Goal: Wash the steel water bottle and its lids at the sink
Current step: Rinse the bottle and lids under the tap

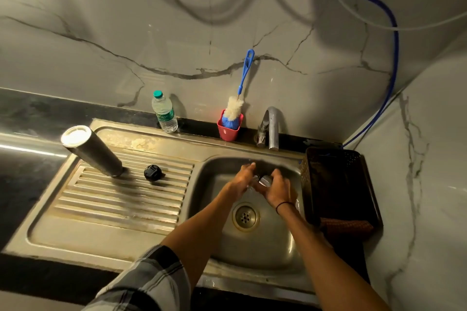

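The steel water bottle [92, 151] stands upside down on the ribbed drainboard [121, 199], left of the sink basin [265, 242]. A black lid [153, 172] lies on the drainboard just right of it. Over the basin, under the tap [271, 126], both hands meet around a small steel lid [264, 180]. My right hand [279, 190] grips it from the right. My left hand [242, 179] touches it from the left, fingers curled against it. Water splashes between them.
A blue-handled bottle brush [237, 106] stands in a red cup [229, 130] behind the sink. A plastic water bottle [164, 113] stands on the ledge. A dark basket [338, 184] sits right of the basin. A blue hose [389, 58] hangs on the wall.
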